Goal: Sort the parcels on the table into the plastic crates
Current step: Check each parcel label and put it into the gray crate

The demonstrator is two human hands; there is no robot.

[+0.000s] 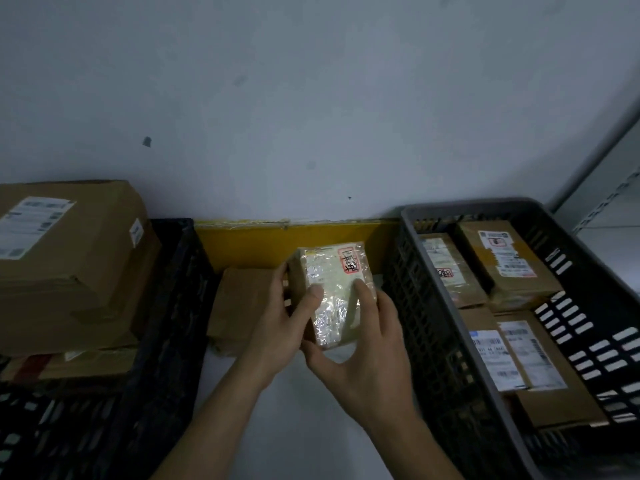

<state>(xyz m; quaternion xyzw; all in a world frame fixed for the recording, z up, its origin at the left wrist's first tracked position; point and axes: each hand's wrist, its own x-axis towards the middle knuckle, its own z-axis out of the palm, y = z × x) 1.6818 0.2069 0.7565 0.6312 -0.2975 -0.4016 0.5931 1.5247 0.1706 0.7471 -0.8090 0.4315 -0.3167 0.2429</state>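
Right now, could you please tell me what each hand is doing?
Left hand: holds the taped parcel.
Right hand: holds the same parcel.

The scene is dim, with a cold grey-blue cast. The taped parcel [334, 292] is the brightest thing in view: its clear wrap throws back small white glints, so light seems to fall from above and in front of it. Left of it the black crate [166, 327] sinks into near-black shadow. Right of it the grey crate [491, 344] bows outward with wide-angle distortion. Label print is soft and unreadable.
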